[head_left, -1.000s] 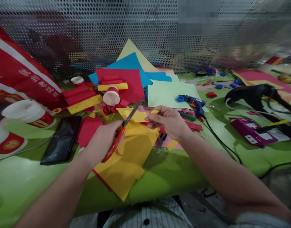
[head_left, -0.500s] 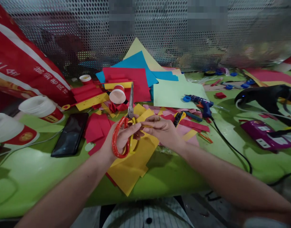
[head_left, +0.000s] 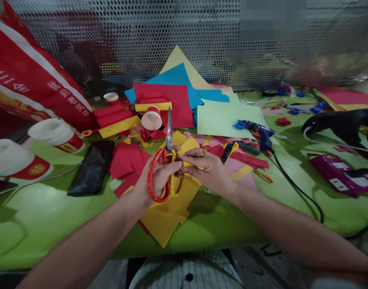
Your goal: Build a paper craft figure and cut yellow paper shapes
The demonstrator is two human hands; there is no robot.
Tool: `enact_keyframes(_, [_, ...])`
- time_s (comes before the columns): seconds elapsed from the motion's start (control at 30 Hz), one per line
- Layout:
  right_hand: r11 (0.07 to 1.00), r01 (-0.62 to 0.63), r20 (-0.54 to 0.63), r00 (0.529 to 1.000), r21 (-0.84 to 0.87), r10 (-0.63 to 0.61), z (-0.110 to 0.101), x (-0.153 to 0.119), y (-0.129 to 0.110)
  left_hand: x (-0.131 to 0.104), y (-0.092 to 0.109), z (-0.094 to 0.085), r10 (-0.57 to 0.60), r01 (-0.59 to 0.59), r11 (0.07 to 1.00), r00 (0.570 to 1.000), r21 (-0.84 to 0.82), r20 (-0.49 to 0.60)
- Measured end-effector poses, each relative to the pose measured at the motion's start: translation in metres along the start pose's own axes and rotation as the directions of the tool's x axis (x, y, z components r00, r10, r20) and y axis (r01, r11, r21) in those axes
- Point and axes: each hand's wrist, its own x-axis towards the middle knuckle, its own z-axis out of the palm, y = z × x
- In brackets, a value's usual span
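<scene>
My left hand (head_left: 162,173) is closed, with a pair of scissors (head_left: 169,140) hung on it. Their red and yellow handles loop about the hand, and the blades point up and away from me. Against the fingertips of my right hand (head_left: 209,170), the left thumb and fingers meet over a small piece of yellow paper (head_left: 187,163). Most of that piece is hidden by the fingers. My right hand is closed in a pinch on it and wears a ring. Below both hands lies a larger sheet of yellow paper (head_left: 162,220) on the green table.
Red paper (head_left: 126,160) and a phone (head_left: 91,168) lie to the left, beside stacked paper cups (head_left: 56,134). Coloured sheets (head_left: 226,118) lie at the back. A glue gun (head_left: 262,136), a box cutter (head_left: 229,151) and a purple box (head_left: 337,172) are on the right.
The view has shifted slightly, so everything sits a little further right. Both hands keep their pinch near the same spot, with the fingers adjusted a little and the scissors still in the left.
</scene>
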Motion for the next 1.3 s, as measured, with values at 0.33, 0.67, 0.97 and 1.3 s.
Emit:
enact_keyframes(0.33, [0.963,-0.213,0.050,0.977,0.165,0.208,-0.007,0.001,-0.016,-0.005,0.007,-0.005,0.176,-0.179,0.948,0.984,0.261,0.038])
enact_keyframes(0.67, [0.709,-0.543,0.117,0.823,0.451,0.556,-0.002,0.008,-0.020,-0.009,0.008,0.000,0.202,-0.194,0.929,0.979,0.315,0.010])
enact_keyframes(0.97, [0.516,-0.585,0.234,0.771,0.626,0.592,-0.003,0.007,-0.014,-0.008,0.015,-0.003,0.227,-0.232,0.907,0.972,0.351,0.057])
enact_keyframes(1.3, [0.486,-0.588,0.301,0.782,0.646,0.546,-0.005,0.010,-0.014,-0.004,0.014,-0.006,0.230,-0.237,0.918,0.971,0.317,0.058])
